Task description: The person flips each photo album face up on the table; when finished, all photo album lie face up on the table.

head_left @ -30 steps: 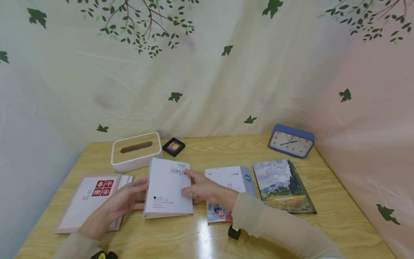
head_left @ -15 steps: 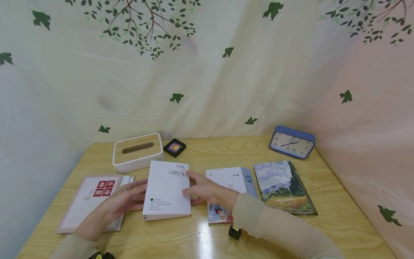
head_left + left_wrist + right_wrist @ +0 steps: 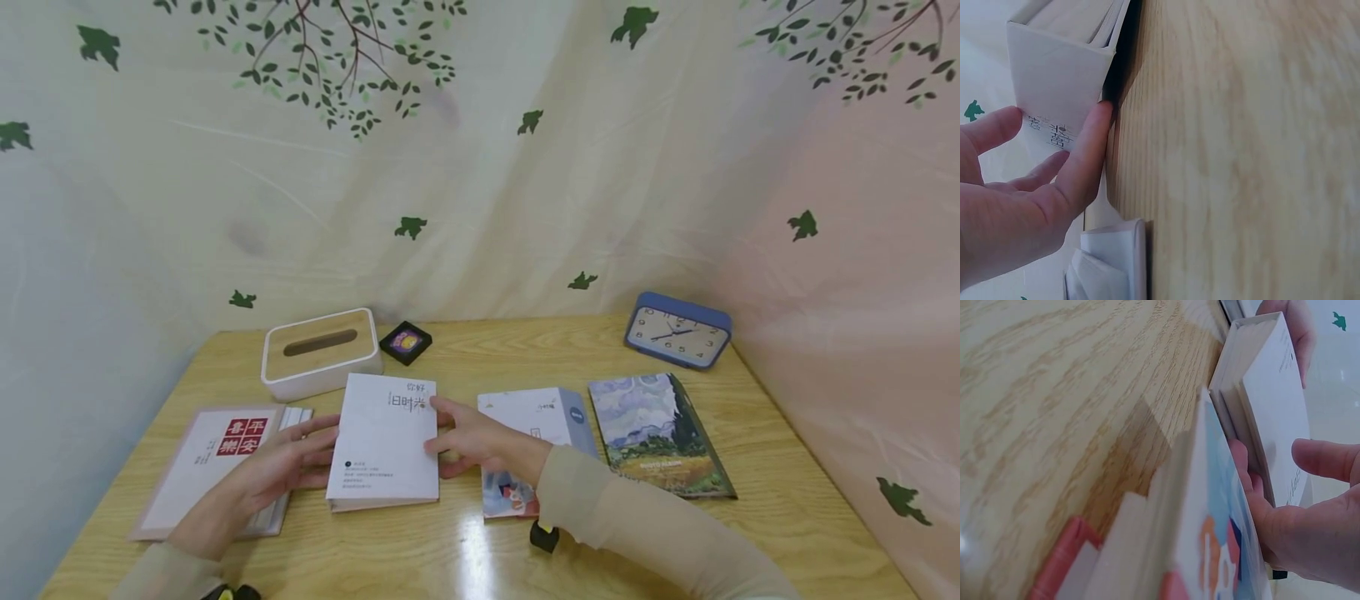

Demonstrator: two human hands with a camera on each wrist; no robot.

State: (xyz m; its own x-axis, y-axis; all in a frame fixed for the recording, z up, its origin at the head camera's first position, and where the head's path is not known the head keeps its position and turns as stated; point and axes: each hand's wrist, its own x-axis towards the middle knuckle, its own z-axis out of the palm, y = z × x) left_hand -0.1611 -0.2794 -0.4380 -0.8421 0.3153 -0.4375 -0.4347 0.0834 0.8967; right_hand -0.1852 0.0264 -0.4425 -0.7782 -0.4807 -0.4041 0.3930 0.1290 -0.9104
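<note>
Nearest to us, on the near side of the white album [image 3: 384, 442], we see the cuffs of two beige sleeves [image 3: 660, 533], each with a black device at the wrist [image 3: 544, 537]. The album itself lies between the two hands, above the wooden table [image 3: 390, 558]; we cannot tell whether its whole underside rests there. Dark characters run near the top of its cover, with a round dot and small print lower down.

At the album's left side, the left hand [image 3: 277, 467] has its fingers spread and fairly straight, the tips touching about the spine. At its right side, the right hand [image 3: 480, 437] pinches the album, thumb on the cover and other fingers at the page edges below.

Just left of the album, partly behind the left forearm, we find a white album with a red four-character block [image 3: 198, 475]. To its right lies an illustrated album [image 3: 517, 412] with a blue strip, partly covered by the right arm, and farther right a landscape-painted album [image 3: 656, 433].

Beyond the white album, we see a tissue box [image 3: 322, 396] slightly left, a small black box [image 3: 406, 342] just beside that, and a blue clock [image 3: 678, 331] well to the right. Farthest beyond it hangs a pale cloth [image 3: 480, 167] printed with green leaves.
</note>
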